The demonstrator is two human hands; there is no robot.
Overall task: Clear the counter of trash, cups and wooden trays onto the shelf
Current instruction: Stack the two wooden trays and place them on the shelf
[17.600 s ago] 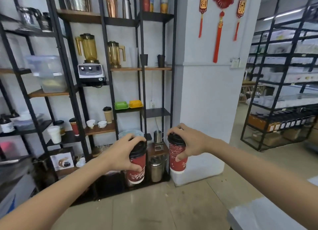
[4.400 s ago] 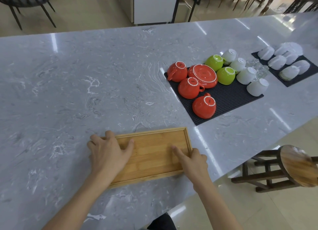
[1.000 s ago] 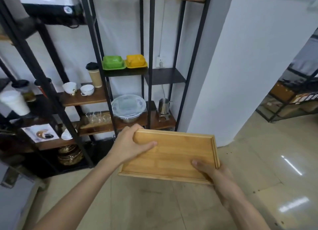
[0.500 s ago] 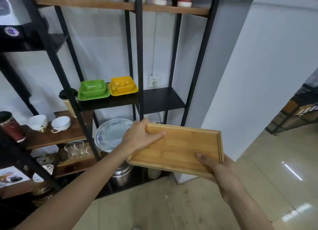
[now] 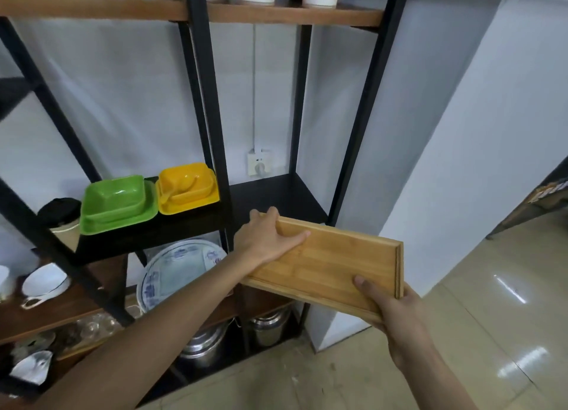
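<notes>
Nearing the black shelf (image 5: 276, 194), wooden tray (image 5: 332, 262) raised higher, both hands (image 5: 264, 240) gripping

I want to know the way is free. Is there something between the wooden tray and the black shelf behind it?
In the head view nothing lies between the wooden tray and the black shelf; that board's visible part is bare.

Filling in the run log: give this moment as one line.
stage: carrying to shelf | held: wooden tray | left hand: far end | right hand: near corner | nearest: empty black shelf
</notes>
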